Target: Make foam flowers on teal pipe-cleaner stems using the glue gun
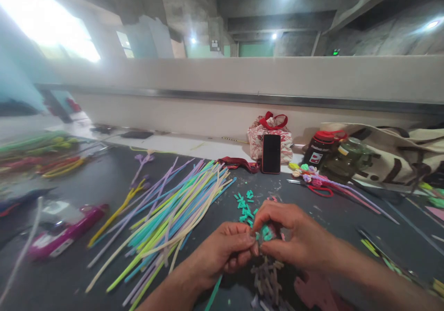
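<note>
My left hand [231, 248] is closed in a pinch, and a teal pipe cleaner [214, 294] trails down from beneath it. Just right of it, my right hand [289, 232] has its thumb and forefinger bent inward, the fingertips close to the left ones. A small teal pipe cleaner piece shows between the fingertips, partly hidden. A teal curled cluster [267, 232] appears inside the right hand's grip; I cannot tell whether it is held. Beyond the hands lie short teal cut pieces [245, 213]. Short greyish cut pieces [267, 281] are heaped below them.
A spread of long pastel pipe cleaners [173, 218] lies left, beside a magenta plastic tool [69, 232]. Behind stand a phone [271, 153], a patterned bag [255, 137] and a dark bottle [316, 150]. Red-handled scissors [321, 190] and pipe cleaner flowers [310, 174] lie right.
</note>
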